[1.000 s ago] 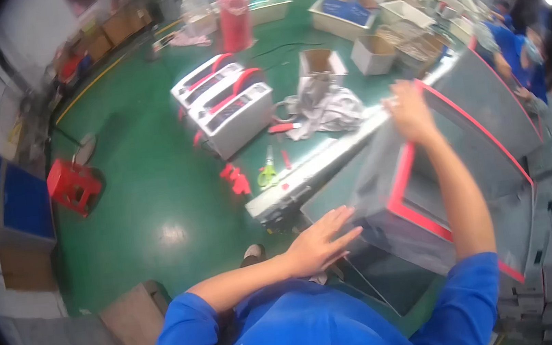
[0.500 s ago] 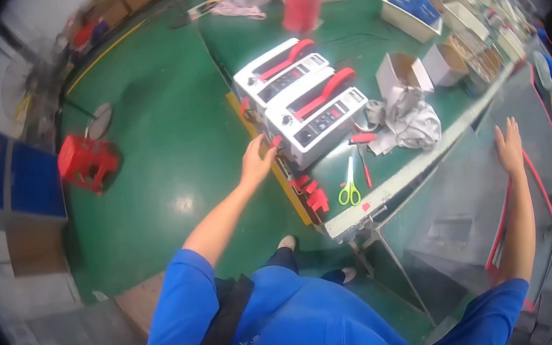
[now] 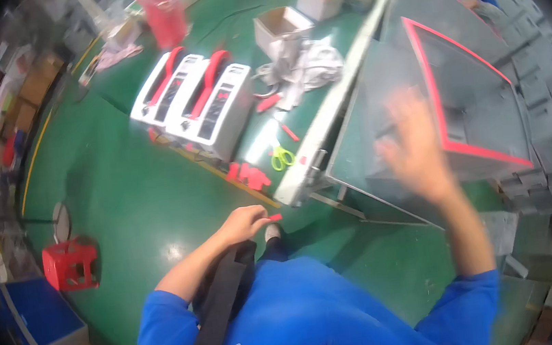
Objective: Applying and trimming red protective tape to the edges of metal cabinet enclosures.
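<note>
Pinching red scrap (image 3: pixel 276 217), left hand (image 3: pixel 241 224) near table corner (image 3: pixel 292 190), green floor (image 3: pixel 137 217) around

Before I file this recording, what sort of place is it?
Probably a factory workshop or assembly area. Two matching white machines with red handles stand at the bench, a grey box with a red-edged opening is at the right, and stacked grey parts line the far right.
</note>
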